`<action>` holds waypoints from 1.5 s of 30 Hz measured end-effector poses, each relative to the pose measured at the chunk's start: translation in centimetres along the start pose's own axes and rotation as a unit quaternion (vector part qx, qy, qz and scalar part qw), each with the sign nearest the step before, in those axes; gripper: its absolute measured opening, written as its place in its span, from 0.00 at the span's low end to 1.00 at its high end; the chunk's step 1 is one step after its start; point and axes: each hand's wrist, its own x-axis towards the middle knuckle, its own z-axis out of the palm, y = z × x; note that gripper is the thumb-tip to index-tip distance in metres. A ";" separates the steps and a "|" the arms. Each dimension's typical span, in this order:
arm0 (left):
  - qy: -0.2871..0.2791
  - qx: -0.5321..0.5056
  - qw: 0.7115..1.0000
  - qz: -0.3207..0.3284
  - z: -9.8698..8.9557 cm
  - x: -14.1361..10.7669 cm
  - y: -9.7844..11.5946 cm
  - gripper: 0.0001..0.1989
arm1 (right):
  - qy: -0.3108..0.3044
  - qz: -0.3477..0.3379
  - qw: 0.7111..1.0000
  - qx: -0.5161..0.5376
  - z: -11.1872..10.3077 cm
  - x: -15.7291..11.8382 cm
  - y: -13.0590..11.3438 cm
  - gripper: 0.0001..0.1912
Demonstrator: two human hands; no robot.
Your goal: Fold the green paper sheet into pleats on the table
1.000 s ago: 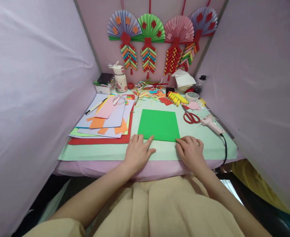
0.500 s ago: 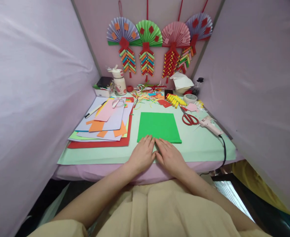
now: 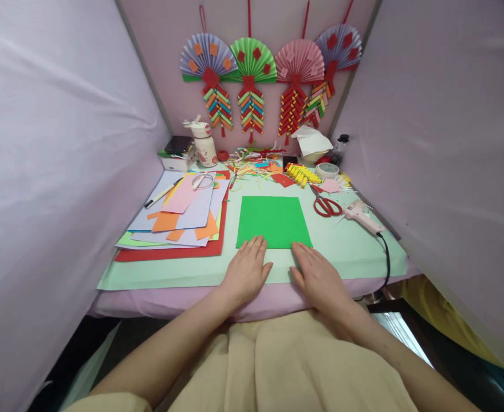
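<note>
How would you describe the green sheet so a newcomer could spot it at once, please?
On the pale tabletop, look between the paper pile and red-handled scissors. The green sheet lies by the left hand and right hand, plain bright green, unlike the mixed-colour pile.

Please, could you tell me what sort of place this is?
Probably a small papercraft workspace: pleated fans hang at the back, and a glue gun and scissors lie right of the green sheet.

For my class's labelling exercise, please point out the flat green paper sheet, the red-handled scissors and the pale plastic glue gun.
Flat green paper sheet [image 3: 273, 222]: head view, middle of its upper face.
Red-handled scissors [image 3: 327, 205]: head view, on the handles.
Pale plastic glue gun [image 3: 363, 218]: head view, on its body.
</note>
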 end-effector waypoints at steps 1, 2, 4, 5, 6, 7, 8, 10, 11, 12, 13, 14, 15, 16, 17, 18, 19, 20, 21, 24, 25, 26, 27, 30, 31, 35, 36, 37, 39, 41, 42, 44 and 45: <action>-0.002 -0.001 1.000 -0.001 0.0 0.0 0.0 0.25 | 0.006 0.013 1.000 -0.010 -0.1 -0.4 0.6 0.26; -0.004 -0.001 1.000 -0.001 0.1 0.0 0.0 0.26 | 0.012 0.024 0.999 -0.019 -0.1 -0.7 1.0 0.26; -0.008 0.000 1.000 -0.002 0.1 -0.1 -0.1 0.26 | 0.023 0.035 0.999 -0.027 -0.1 -1.2 1.7 0.26; -0.008 0.001 1.000 -0.002 0.0 -0.1 -0.2 0.26 | 0.028 0.036 0.999 -0.027 -0.1 -1.3 1.8 0.25; -0.006 0.003 1.000 -0.004 -0.1 -0.1 -0.1 0.26 | 0.032 0.035 0.999 -0.026 0.0 -1.3 1.9 0.25; 0.001 0.005 1.000 -0.006 -0.2 -0.2 0.0 0.26 | 0.036 0.033 0.998 -0.026 0.1 -1.3 1.9 0.25; 0.009 0.007 1.000 -0.005 -0.3 -0.1 0.2 0.26 | 0.039 0.031 0.998 -0.026 0.2 -1.3 1.9 0.25; 0.029 0.009 0.999 0.009 -0.5 0.2 1.0 0.27 | 0.041 0.027 0.998 -0.028 0.3 -1.2 1.8 0.25; 0.036 0.009 0.999 0.023 -0.6 0.5 1.7 0.27 | 0.041 0.026 0.998 -0.029 0.4 -1.2 1.8 0.26; 0.039 0.007 0.998 0.040 -0.5 0.9 2.4 0.27 | 0.040 0.026 0.998 -0.029 0.5 -1.2 1.8 0.26; 0.037 0.004 0.998 0.057 -0.4 1.4 3.1 0.28 | 0.040 0.024 0.999 -0.027 0.6 -1.3 1.9 0.26; 0.031 0.000 0.997 0.071 -0.2 1.9 3.8 0.28 | 0.040 0.022 0.999 -0.025 0.7 -1.3 2.0 0.26; 0.023 -0.006 0.996 0.081 0.1 2.3 4.4 0.28 | 0.039 0.019 0.999 -0.022 0.8 -1.4 2.1 0.26; 0.013 -0.013 0.996 0.087 0.4 2.7 4.9 0.29 | 0.037 0.016 0.999 -0.020 0.8 -1.4 2.2 0.26; 0.003 -0.021 0.996 0.089 0.7 2.9 5.1 0.29 | 0.035 0.014 0.999 -0.019 0.9 -1.5 2.3 0.26; -0.006 -0.029 0.996 0.088 0.9 2.9 5.2 0.30 | 0.033 0.013 0.999 -0.019 0.9 -1.5 2.3 0.26; -0.012 -0.036 0.996 0.085 1.1 2.9 5.0 0.31 | 0.031 0.014 0.999 -0.021 1.0 -1.6 2.3 0.26; -0.016 -0.041 0.996 0.081 1.2 2.6 4.7 0.32 | 0.030 0.016 0.999 -0.023 1.0 -1.6 2.3 0.26; -0.018 -0.044 0.996 0.076 1.2 2.3 4.3 0.33 | 0.029 0.019 0.999 -0.025 0.9 -1.6 2.2 0.26; -0.018 -0.040 0.998 0.052 0.7 0.8 2.5 0.36 | 0.030 0.024 0.999 -0.029 0.8 -1.6 2.1 0.26; -0.016 -0.036 0.998 0.040 0.4 0.3 1.9 0.37 | 0.031 0.025 0.999 -0.028 0.7 -1.5 2.1 0.26; -0.012 -0.030 0.999 0.026 0.2 -0.2 1.4 0.37 | 0.031 0.026 0.999 -0.027 0.7 -1.5 2.1 0.26; -0.007 -0.024 1.000 0.010 0.1 -0.7 0.8 0.37 | 0.032 0.026 0.999 -0.026 0.6 -1.5 2.1 0.26; 0.011 -0.010 1.000 -0.027 -0.1 -1.9 -0.6 0.37 | 0.033 0.029 0.999 -0.024 0.6 -1.5 2.1 0.26; 0.017 -0.006 0.999 -0.034 -0.1 -2.2 -0.9 0.37 | 0.034 0.029 0.999 -0.024 0.6 -1.6 2.1 0.26; 0.034 0.002 0.998 -0.049 0.1 -2.9 -1.6 0.37 | 0.032 0.028 0.999 -0.023 0.6 -1.7 2.1 0.26; 0.035 0.002 0.998 -0.052 0.0 -3.0 -1.7 0.37 | 0.034 0.027 0.999 -0.022 0.6 -1.7 2.1 0.25; 0.034 0.003 0.998 -0.053 0.0 -3.0 -1.7 0.37 | 0.037 0.024 0.999 -0.019 0.6 -1.6 2.3 0.25; 0.034 0.003 0.998 -0.053 -0.3 -2.8 -1.6 0.36 | 0.046 0.013 0.999 -0.007 0.5 -1.1 2.9 0.23; 0.034 0.008 0.998 -0.055 -0.8 -2.4 -1.4 0.33 | 0.059 -0.001 0.998 0.014 0.5 -0.3 3.7 0.19; 0.034 0.014 0.998 -0.058 -1.1 -2.0 -1.2 0.32 | 0.066 -0.008 0.997 0.025 0.5 0.2 4.1 0.17; 0.034 0.028 0.997 -0.065 -1.6 -0.8 -1.1 0.28 | 0.078 -0.021 0.996 0.046 0.5 1.4 4.8 0.15; 0.033 0.036 0.997 -0.067 -1.8 -0.2 -1.1 0.25 | 0.083 -0.028 0.995 0.054 0.5 1.9 5.0 0.14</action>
